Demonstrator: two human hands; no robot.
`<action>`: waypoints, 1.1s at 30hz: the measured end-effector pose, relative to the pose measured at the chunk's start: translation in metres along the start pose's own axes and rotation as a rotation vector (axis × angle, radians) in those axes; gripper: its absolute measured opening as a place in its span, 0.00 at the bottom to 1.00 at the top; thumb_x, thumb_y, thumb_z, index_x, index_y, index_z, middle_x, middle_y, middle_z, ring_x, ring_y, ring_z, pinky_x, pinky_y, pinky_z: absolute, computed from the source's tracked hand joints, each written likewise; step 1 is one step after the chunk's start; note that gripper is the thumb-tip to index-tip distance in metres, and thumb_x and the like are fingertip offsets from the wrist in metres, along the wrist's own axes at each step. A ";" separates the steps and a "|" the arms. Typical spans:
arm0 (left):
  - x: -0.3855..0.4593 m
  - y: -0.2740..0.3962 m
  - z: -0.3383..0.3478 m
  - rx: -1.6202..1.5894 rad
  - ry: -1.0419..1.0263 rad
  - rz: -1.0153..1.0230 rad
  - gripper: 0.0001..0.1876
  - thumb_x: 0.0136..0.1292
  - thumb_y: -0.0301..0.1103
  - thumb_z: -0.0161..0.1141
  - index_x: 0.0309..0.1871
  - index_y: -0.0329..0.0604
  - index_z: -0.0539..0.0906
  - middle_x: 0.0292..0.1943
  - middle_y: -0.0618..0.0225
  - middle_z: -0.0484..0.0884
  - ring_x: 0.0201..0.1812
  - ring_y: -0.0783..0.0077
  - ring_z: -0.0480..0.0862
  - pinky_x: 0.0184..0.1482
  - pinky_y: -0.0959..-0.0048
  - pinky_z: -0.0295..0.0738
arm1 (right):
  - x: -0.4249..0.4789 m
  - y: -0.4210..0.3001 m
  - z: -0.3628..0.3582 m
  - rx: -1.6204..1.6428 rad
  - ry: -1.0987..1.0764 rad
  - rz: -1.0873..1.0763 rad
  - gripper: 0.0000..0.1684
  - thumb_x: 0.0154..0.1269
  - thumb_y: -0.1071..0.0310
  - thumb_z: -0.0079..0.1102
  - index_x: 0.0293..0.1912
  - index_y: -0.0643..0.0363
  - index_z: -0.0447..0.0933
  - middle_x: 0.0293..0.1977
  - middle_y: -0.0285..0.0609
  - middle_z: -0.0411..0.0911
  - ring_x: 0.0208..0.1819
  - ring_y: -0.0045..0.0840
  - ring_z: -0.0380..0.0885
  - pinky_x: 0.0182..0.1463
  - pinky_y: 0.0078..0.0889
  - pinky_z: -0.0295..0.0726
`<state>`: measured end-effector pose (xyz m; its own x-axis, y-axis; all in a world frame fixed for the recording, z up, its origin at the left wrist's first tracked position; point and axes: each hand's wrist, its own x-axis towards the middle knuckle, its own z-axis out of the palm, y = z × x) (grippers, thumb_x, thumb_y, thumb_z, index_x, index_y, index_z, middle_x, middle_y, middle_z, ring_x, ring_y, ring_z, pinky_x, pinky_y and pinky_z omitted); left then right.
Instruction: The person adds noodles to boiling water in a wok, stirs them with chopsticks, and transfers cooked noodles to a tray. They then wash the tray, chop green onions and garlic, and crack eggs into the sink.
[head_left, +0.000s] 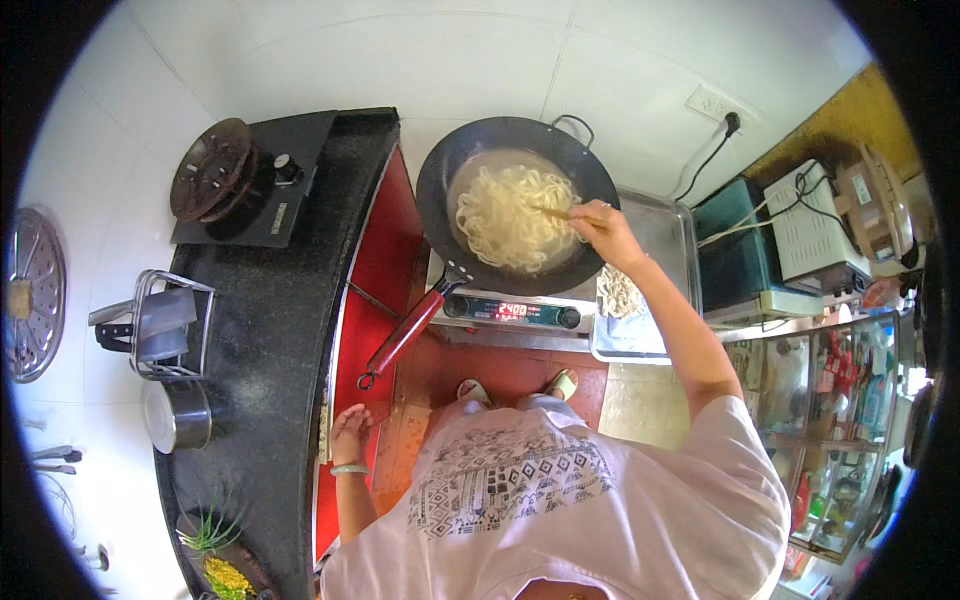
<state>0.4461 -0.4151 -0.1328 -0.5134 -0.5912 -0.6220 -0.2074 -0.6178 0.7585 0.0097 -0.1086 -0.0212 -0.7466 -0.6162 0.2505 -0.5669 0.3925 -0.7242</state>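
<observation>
My right hand (606, 231) grips wooden chopsticks (555, 213), their tips in a mass of pale noodles (517, 214). Cloudy liquid surrounds the noodles inside a dark wok (439, 199). The wok sits on an electric cooktop (514, 311) with a lit red display. Its red-brown handle (405, 334) points down and left, with no hand on it. My left hand (352, 431) hangs beside the counter edge, empty, its fingers loosely bent and apart. Close under my right forearm, more noodle strands (621, 294) lie on a metal tray (637, 341).
Left of me runs a black countertop (259, 322) bearing a gas burner (225, 176), a knife rack (172, 326), a metal pot (176, 415) and a board (255, 559) with green and yellow food. Small appliances (814, 225) and a glass-doored cabinet (825, 420) stand at right. A cord (697, 169) hangs from the wall outlet.
</observation>
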 end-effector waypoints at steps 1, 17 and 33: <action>-0.002 0.002 0.003 0.003 0.000 -0.003 0.06 0.58 0.28 0.58 0.39 0.42 0.80 0.31 0.70 0.81 0.31 0.78 0.79 0.35 0.81 0.74 | -0.004 -0.005 0.001 -0.020 -0.058 0.009 0.10 0.56 0.73 0.58 0.39 0.65 0.77 0.33 0.47 0.76 0.37 0.31 0.75 0.42 0.27 0.72; 0.019 -0.044 0.050 0.317 -0.152 0.009 0.07 0.54 0.27 0.60 0.37 0.41 0.81 0.24 0.73 0.78 0.23 0.82 0.75 0.25 0.83 0.68 | -0.085 0.005 -0.089 0.662 0.344 0.497 0.15 0.64 0.64 0.51 0.42 0.66 0.76 0.34 0.40 0.77 0.34 0.19 0.78 0.40 0.19 0.77; -0.041 -0.082 0.101 0.193 -0.127 0.021 0.06 0.59 0.28 0.57 0.38 0.41 0.80 0.28 0.71 0.80 0.27 0.80 0.77 0.27 0.83 0.68 | 0.017 0.023 -0.034 0.653 -0.154 0.374 0.09 0.62 0.70 0.46 0.41 0.61 0.71 0.30 0.34 0.71 0.25 0.17 0.75 0.27 0.18 0.74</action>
<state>0.4003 -0.2881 -0.1496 -0.6170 -0.5255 -0.5858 -0.3447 -0.4887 0.8015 -0.0280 -0.0874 -0.0115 -0.7642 -0.6290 -0.1431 0.0698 0.1399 -0.9877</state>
